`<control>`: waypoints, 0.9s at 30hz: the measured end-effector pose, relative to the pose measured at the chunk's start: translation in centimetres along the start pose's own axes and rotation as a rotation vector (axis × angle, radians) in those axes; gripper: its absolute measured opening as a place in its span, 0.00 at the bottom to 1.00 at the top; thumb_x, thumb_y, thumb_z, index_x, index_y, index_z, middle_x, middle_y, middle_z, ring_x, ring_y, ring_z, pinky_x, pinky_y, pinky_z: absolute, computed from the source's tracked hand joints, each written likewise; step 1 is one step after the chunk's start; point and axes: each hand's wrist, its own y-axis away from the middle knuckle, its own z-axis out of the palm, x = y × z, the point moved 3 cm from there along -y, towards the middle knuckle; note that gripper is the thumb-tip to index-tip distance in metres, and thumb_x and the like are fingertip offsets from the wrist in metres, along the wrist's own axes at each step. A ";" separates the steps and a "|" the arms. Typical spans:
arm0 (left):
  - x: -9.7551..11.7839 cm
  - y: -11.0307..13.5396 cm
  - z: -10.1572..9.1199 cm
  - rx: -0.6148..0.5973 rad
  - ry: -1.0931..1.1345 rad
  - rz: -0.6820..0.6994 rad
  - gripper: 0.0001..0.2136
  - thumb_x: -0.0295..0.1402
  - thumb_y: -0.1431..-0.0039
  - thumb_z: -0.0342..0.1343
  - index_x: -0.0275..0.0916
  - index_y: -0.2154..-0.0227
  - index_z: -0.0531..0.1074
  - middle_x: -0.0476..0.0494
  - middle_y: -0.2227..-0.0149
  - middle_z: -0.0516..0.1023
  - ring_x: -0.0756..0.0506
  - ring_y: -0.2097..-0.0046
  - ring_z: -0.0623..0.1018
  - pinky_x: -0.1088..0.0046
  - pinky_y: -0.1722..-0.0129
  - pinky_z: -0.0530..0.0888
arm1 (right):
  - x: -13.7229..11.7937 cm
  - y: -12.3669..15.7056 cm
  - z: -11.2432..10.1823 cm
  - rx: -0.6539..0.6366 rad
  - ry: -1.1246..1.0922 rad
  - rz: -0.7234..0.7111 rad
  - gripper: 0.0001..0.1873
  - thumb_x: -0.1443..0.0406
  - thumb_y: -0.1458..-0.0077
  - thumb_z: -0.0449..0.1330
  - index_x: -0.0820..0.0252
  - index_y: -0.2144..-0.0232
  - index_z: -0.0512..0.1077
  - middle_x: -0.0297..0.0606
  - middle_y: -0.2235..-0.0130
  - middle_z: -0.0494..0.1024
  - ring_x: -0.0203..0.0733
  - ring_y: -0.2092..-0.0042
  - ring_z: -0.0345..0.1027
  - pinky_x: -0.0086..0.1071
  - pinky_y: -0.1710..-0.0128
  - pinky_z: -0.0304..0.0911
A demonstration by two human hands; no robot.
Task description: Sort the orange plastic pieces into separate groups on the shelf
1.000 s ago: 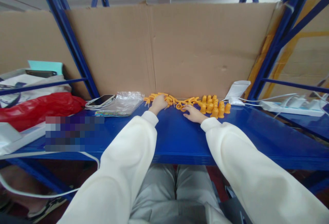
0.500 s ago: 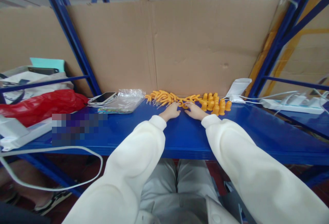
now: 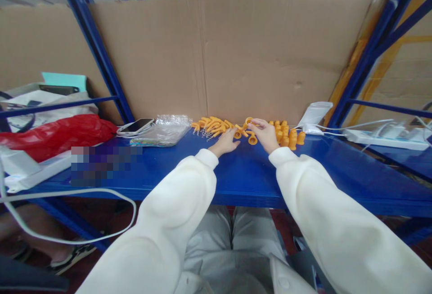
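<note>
A row of small orange plastic parts lies along the back of the blue shelf [image 3: 236, 177]: curved hook-like pieces [image 3: 211, 125] on the left and several upright bell-shaped pieces [image 3: 288, 134] on the right. My left hand [image 3: 225, 142] rests on the shelf, its fingertips pinching an orange ring piece [image 3: 237, 134]. My right hand [image 3: 266, 133] is raised a little, fingers closed on an orange hook piece [image 3: 249, 122] with a bell-shaped piece [image 3: 252, 140] hanging below it. Both arms wear white sleeves.
A cardboard sheet [image 3: 236, 55] backs the shelf between blue uprights. A phone [image 3: 137, 126] and a clear plastic bag [image 3: 164, 131] lie to the left, a red bag [image 3: 57, 134] further left. A white charger [image 3: 312, 116] and power strip [image 3: 381, 139] with cables lie right.
My left hand left the pile of curved pieces and came right to the middle. My right hand rose off the shelf, lifting an orange hook piece with a bell hanging from it.
</note>
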 end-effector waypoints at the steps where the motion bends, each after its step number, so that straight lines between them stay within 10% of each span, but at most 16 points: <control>1: -0.1 0.0 0.0 0.000 0.000 -0.001 0.29 0.29 0.44 0.61 0.31 0.39 0.66 0.27 0.38 0.72 0.35 0.36 0.73 0.52 0.33 0.65 | 0.0 -0.1 0.0 0.024 -0.060 0.009 0.26 0.47 0.54 0.70 0.61 0.60 0.81 0.48 0.50 0.80 0.50 0.53 0.78 0.47 0.48 0.74; 19: 1.0 1.0 -1.6 0.101 -0.191 -0.109 0.24 0.31 0.45 0.64 0.38 0.44 0.73 0.29 0.35 0.68 0.32 0.31 0.65 0.49 0.33 0.63 | -2.9 1.2 0.9 -0.044 -0.219 -0.074 0.26 0.44 0.59 0.72 0.59 0.70 0.80 0.41 0.59 0.79 0.45 0.60 0.77 0.44 0.59 0.79; 27: 2.6 1.4 -3.2 -0.021 -0.286 -0.219 0.12 0.33 0.37 0.57 0.39 0.55 0.81 0.37 0.56 0.84 0.38 0.51 0.82 0.63 0.48 0.77 | -3.2 1.1 1.0 -0.042 -0.171 -0.057 0.29 0.39 0.60 0.70 0.56 0.74 0.72 0.36 0.68 0.78 0.42 0.65 0.74 0.39 0.63 0.77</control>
